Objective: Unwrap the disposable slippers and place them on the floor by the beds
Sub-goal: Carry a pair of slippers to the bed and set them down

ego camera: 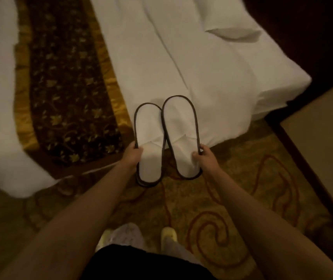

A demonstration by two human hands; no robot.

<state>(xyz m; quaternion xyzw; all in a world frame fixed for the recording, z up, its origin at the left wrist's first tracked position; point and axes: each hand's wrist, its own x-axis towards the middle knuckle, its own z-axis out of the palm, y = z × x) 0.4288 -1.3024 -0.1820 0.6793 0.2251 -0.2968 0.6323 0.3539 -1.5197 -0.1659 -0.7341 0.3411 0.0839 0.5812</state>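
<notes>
- Unwrapping looks done: no wrapper shows on either slipper.
- The left hand (134, 153) is closed on the left slipper (148, 142) at its outer edge; the right hand (203, 156) likewise pinches the right slipper (181, 136).
- Both slippers extend forward from the hands, above the carpet (212, 209) beside the bed (191, 67); putting them down remains.

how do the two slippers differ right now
The left slipper, held by the left hand, sits lower in view, its toe end below the right one's. The right slipper, held by the right hand, reaches higher and overlaps the left slipper's edge near the top. Both are white with dark trim, unwrapped, and gripped near the toe end in front of the bed.
</notes>
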